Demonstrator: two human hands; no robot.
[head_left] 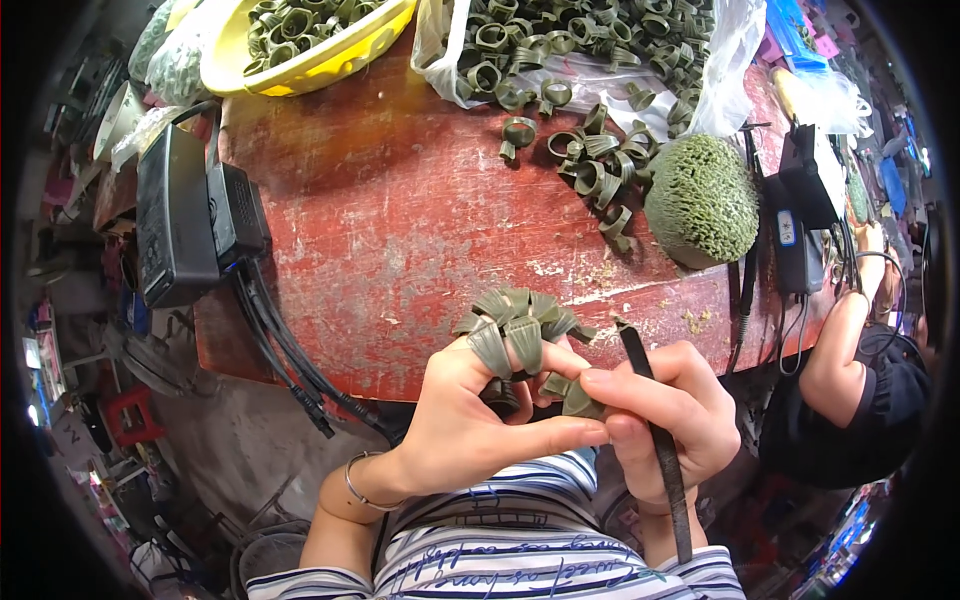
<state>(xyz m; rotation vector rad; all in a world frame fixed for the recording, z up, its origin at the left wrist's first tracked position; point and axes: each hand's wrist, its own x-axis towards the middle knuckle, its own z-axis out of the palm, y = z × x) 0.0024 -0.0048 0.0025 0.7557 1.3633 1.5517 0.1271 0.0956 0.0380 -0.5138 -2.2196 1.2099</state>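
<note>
My left hand (455, 425) is bent inward over the near edge of the table, with several dark green leaf-like rings (523, 340) around its fingers. Its thumb reaches toward one green folded piece (577, 402), which the fingertips of my right hand (690, 415) pinch from the other side. Lying across the right palm is a slim dark stick-like tool (668, 465), its narrow tip pointing up and away; its exact kind I cannot make out. Some of the left fingers are hidden behind the rings.
Loose green rings (600, 165) are scattered on the red worn table (400, 260) beside a green foam lump (703, 203). More fill a plastic bag (440, 60) and a yellow basin (330, 75). Black adapters (180, 220) with cables stand left; another person's arm (838, 345) is at right.
</note>
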